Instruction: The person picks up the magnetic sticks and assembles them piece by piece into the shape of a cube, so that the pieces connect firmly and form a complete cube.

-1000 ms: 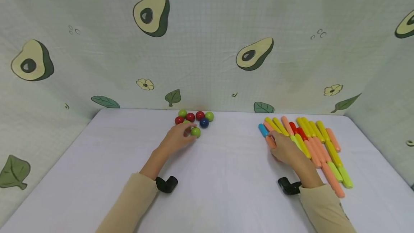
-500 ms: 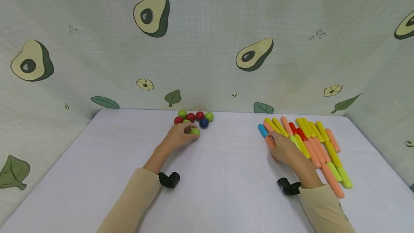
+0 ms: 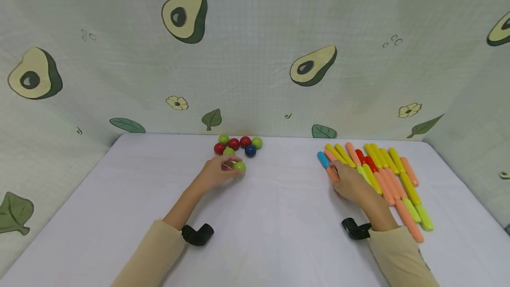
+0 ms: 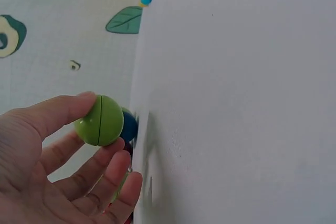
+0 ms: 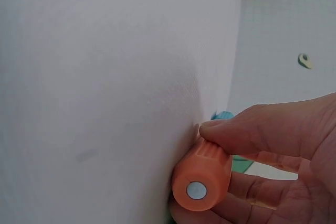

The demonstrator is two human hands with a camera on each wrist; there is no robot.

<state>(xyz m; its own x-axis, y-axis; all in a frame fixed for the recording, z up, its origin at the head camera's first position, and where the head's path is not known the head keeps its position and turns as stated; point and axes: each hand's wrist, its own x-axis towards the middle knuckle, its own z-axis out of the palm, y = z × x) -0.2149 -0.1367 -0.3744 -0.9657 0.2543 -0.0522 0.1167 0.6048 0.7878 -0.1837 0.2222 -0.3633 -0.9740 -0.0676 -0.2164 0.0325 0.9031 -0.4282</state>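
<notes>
In the head view my left hand (image 3: 215, 172) pinches a glossy green ball (image 3: 239, 167) just in front of a cluster of balls. The left wrist view shows this ball (image 4: 102, 120) between thumb and fingers, a thin seam running round it. Over on the right, my right hand (image 3: 352, 184) holds an orange stick (image 3: 332, 174) at the left edge of a group of coloured sticks. Seen from the right wrist, the stick's ribbed end (image 5: 202, 174) has a round silver disc, and the thumb lies on its side. A blue stick (image 3: 323, 159) is at its far end.
Behind my left hand sit red balls (image 3: 233, 144), green balls (image 3: 256, 142) and a dark blue ball (image 3: 250, 151) near the table's back edge. Yellow, orange, red and lime sticks (image 3: 392, 185) lie slanted at right. A patterned cloth (image 3: 255, 56) hangs behind the white table (image 3: 271, 234).
My left hand has drawn slightly back towards me with the green ball, uncovering more of another green ball behind it. My right hand stays in place on the orange stick.
</notes>
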